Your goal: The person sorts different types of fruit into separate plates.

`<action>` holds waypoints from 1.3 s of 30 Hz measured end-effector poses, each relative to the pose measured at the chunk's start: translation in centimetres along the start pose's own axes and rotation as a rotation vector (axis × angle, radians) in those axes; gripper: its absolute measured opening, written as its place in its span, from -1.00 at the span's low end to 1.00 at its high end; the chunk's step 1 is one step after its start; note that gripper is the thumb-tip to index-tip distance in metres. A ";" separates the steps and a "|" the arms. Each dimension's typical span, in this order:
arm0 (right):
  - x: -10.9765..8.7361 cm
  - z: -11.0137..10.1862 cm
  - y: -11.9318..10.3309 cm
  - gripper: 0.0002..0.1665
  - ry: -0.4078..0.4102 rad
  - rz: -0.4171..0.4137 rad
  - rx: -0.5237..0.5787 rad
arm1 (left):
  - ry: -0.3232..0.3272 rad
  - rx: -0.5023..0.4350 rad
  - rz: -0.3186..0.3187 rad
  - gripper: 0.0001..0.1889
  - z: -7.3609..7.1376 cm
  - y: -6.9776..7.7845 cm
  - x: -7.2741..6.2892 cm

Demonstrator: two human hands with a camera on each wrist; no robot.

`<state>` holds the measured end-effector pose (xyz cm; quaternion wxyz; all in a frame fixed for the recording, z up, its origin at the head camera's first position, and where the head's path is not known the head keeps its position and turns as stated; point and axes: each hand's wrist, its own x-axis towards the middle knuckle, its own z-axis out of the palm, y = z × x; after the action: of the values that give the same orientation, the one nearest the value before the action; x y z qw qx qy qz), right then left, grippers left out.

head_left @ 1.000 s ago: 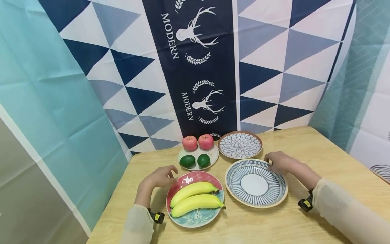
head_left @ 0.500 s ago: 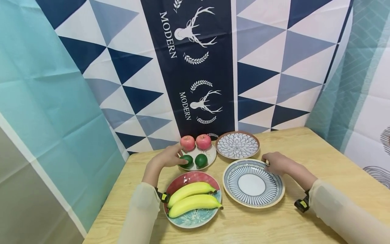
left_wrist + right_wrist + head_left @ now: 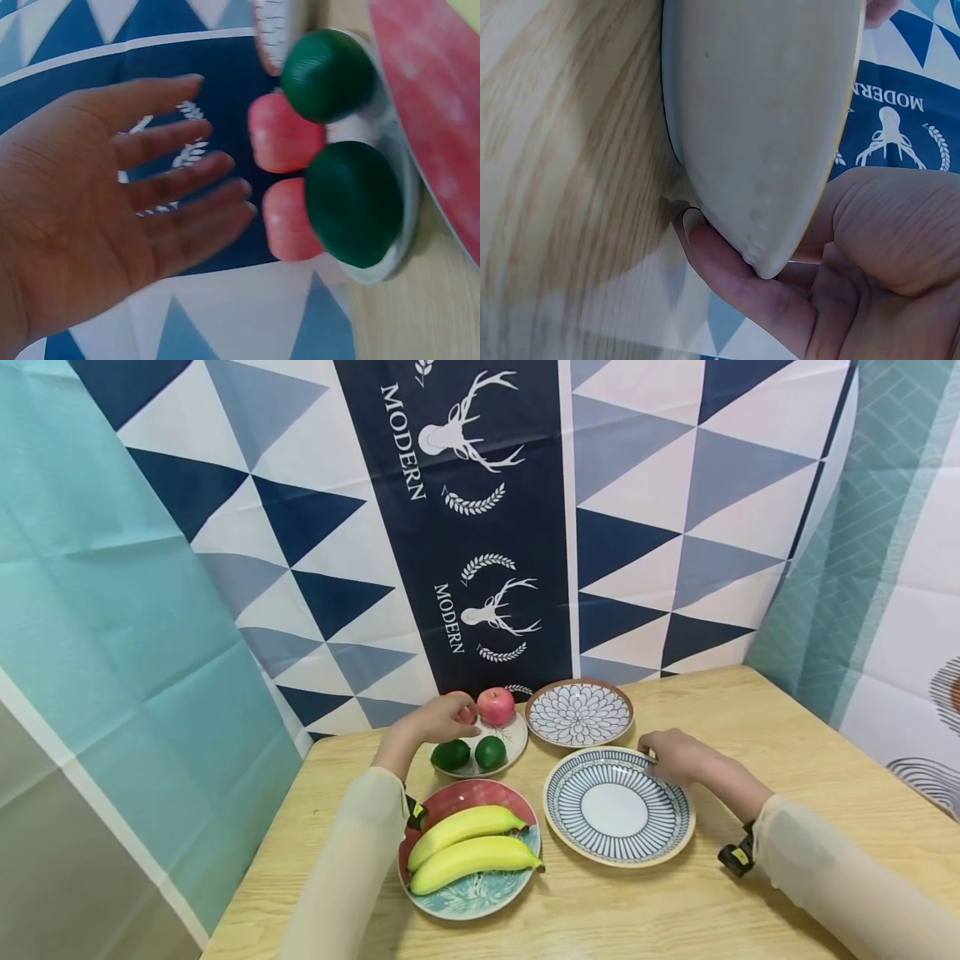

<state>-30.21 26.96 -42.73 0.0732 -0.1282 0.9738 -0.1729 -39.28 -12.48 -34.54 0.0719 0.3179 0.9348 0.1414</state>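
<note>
My left hand [image 3: 431, 722] reaches over the small white plate [image 3: 512, 745] at the back, its fingers loosely extended beside the left red apple [image 3: 467, 714], which it partly covers. In the left wrist view the fingers hold nothing and stand apart from both apples. The right apple [image 3: 496, 705] and two dark green, lime-shaped fruits [image 3: 452, 755] share that plate. My right hand [image 3: 671, 755] grips the far right rim of the blue-striped plate [image 3: 617, 810]. In the right wrist view one finger [image 3: 735, 274] curls against the plate's underside [image 3: 757, 112].
Two bananas [image 3: 474, 862] lie on a red and teal plate [image 3: 480, 902] beneath the left forearm. A brown-rimmed plate with a petal pattern [image 3: 579, 714] stands at the back, close behind the striped plate. Patterned cloth [image 3: 495, 527] hangs along the table's far edge.
My left hand has moved from the red and teal plate's rim, past the left green fruit, up to the left apple. My right hand has stayed at the striped plate's rim.
</note>
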 end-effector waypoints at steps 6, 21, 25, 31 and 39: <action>0.0 -0.1 -0.1 -0.73 -0.011 0.020 0.013 | -0.018 0.199 0.015 -0.56 1.6 0.1 2.0; -0.2 0.3 -0.3 -0.73 -0.004 0.041 0.021 | -0.102 0.288 -0.028 -0.46 4.7 1.2 3.8; -0.2 0.3 -0.2 -0.72 -0.003 0.040 0.028 | -0.105 0.282 -0.030 -0.33 6.2 0.1 5.0; -0.1 0.6 0.1 -0.73 0.000 0.043 0.019 | -0.118 0.307 -0.033 -0.30 7.4 0.5 5.7; 0.1 0.5 -0.1 -0.72 -0.002 0.059 0.015 | -0.134 0.326 -0.057 -0.41 9.0 -1.1 8.1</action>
<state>-30.14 26.67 -43.15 0.0802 -0.0990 0.9757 -0.1781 -44.34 -6.37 -43.76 0.0853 0.3076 0.9470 -0.0354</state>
